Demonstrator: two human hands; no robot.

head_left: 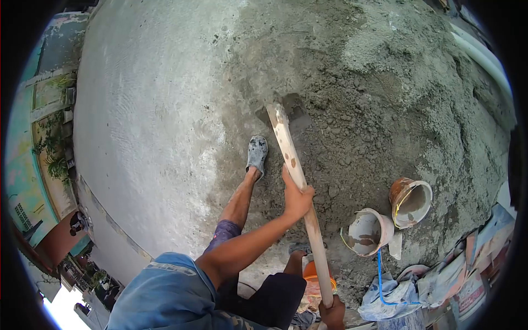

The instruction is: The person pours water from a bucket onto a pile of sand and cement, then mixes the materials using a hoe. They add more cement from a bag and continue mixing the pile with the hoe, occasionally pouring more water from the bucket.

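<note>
My left hand (298,199) is closed around the middle of a long wooden handle (287,146), thumb along its side. Lower down, my right hand (333,314) grips the same handle near its end. The tool looks like a hoe. Its dark metal head (297,110) is partly sunk in wet grey mortar (357,132), so its full shape is hidden. My left foot, in a mortar-stained grey clog (257,153), stands left of the handle. The other shoe (300,248) shows beside the lower handle.
Two mortar-smeared buckets (367,234) (412,204) stand right of the handle, and an orange bucket (316,270) sits partly behind it. Crumpled sacks (390,297) lie at lower right. A pale pipe (484,58) runs at upper right. Smooth concrete (148,121) spreads leftward toward buildings.
</note>
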